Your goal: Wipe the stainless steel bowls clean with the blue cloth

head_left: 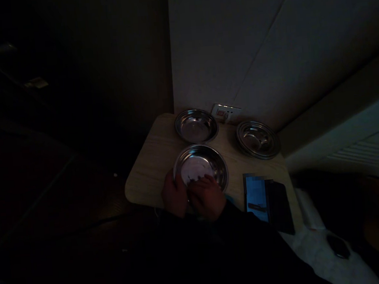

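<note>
- The near metal bowl (219, 166) stands on the desk (147, 169).
- The left hand (174, 195) is at its left rim; the right hand (209, 198) is over its near side.
- Whether they grip, I cannot tell.

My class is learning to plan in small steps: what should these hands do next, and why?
Probably lower the right hand slightly into the near bowl: its fingers are over the bowl's near side, dark bits lie inside, and the left hand is at the rim, placed to steady it. It's too dark to tell what either grip holds.
</note>
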Demonstrator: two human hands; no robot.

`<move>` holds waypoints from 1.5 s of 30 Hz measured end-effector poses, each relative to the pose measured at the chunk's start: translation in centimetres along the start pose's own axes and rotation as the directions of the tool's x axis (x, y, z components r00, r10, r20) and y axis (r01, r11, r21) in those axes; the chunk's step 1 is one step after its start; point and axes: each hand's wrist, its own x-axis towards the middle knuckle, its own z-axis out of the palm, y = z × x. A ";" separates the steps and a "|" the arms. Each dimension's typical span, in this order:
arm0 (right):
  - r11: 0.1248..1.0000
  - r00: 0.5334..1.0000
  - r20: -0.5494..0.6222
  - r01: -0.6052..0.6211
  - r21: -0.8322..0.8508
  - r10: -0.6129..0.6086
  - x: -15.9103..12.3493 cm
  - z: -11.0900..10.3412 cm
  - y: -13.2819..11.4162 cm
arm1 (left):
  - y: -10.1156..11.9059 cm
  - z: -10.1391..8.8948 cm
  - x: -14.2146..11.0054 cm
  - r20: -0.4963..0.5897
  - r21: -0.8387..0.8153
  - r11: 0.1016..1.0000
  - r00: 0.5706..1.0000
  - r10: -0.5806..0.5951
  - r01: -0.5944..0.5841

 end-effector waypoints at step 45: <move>0.970 0.939 -0.243 0.229 -0.081 -0.243 -3.9 -1.3 5.1 | -1.0 -1.7 2.0 0.115 -0.108 0.968 0.970 -0.214 0.226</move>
